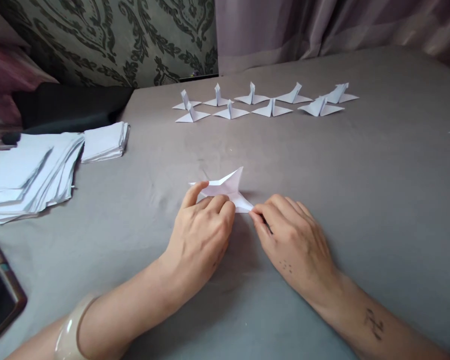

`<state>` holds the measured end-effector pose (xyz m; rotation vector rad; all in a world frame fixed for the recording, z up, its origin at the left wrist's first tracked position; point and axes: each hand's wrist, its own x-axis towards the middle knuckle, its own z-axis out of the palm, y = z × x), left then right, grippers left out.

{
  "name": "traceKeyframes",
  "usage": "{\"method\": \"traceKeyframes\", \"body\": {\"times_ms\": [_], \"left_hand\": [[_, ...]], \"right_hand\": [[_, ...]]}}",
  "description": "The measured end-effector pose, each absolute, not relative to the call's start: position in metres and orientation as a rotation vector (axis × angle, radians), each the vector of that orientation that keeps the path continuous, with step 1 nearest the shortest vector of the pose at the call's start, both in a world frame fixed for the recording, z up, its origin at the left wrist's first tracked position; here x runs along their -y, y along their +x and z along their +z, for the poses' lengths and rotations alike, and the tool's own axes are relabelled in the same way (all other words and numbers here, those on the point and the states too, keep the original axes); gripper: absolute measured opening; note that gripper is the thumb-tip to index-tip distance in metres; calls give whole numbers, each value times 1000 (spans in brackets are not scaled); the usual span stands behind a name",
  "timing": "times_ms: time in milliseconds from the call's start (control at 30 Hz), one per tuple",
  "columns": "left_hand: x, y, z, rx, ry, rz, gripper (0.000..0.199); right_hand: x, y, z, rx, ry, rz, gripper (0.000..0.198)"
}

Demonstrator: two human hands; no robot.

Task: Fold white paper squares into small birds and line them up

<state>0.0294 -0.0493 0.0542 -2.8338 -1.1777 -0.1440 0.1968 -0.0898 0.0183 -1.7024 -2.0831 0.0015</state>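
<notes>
A partly folded white origami paper lies on the grey cloth in front of me, one pointed flap standing up at its back. My left hand is closed over its near left side, the curled fingers hiding part of the folds. At the paper's right corner, my right hand pinches the tip between thumb and forefinger. Farther back, several finished white paper figures stand in two rows, each with spread wings and an upright point.
To the left lie a large stack of white paper sheets and a smaller stack of cut paper. A phone rests at the lower left edge. Behind the table are a black cloth-like item, patterned wallpaper and a curtain.
</notes>
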Motion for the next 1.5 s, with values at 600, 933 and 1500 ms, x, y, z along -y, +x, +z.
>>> {"method": "traceKeyframes", "body": {"times_ms": [600,933,1500], "left_hand": [[61,30,63,1107,-2765,30,24],[64,35,59,1055,-2723,9,27],[48,30,58,1180,-2809,5,21]], "right_hand": [[96,196,23,2118,-1586,93,20],[97,194,23,2086,-1631,94,20],[95,187,19,2044,-1768,28,18]]}}
